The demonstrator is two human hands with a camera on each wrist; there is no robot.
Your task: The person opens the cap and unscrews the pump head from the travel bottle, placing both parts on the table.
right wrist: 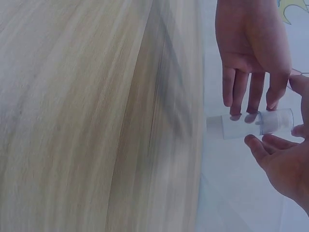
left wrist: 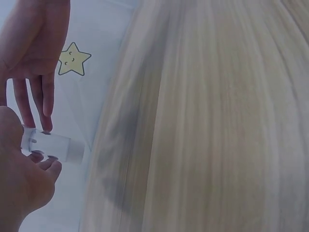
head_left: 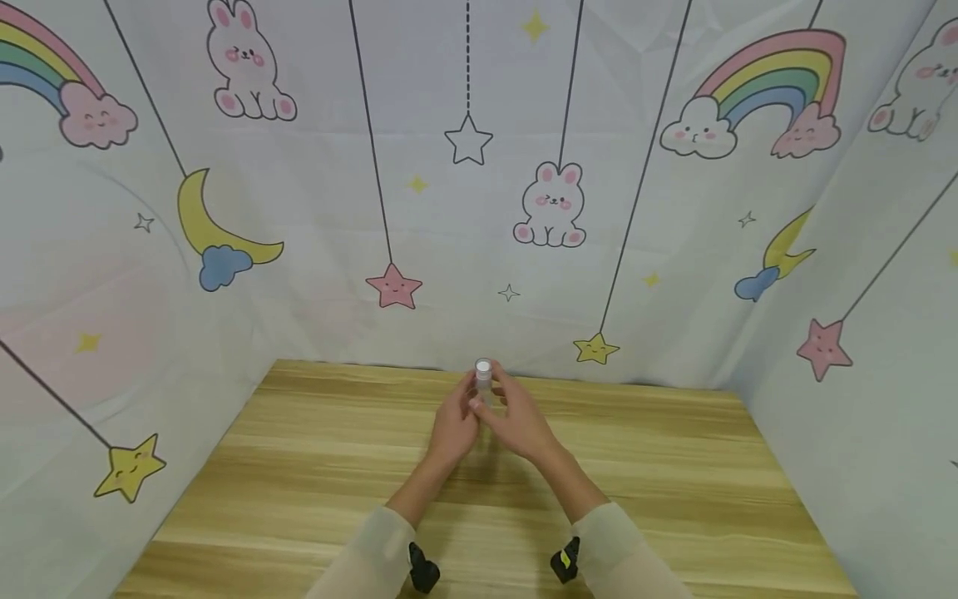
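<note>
A small see-through bottle point(head_left: 484, 389) with a whitish round end point(head_left: 483, 366) is held between both hands near the far side of the table. From its left, the left hand point(head_left: 454, 428) grips it with the fingertips; in the right wrist view those fingertips lie along the bottle point(right wrist: 241, 126). The right hand point(head_left: 520, 420) pinches it from the other side, thumb toward me. In the left wrist view the bottle point(left wrist: 50, 145) lies between the fingers of both hands, its clear part and its frosted end showing. Fingers cover part of its body.
A wood-grain table point(head_left: 337, 474) spreads beneath the hands. White cloth walls point(head_left: 322, 208) printed with rabbits, stars and rainbows stand behind and at both sides. Cream sleeves point(head_left: 621, 545) with small black devices point(head_left: 424, 570) at the cuffs cover the forearms.
</note>
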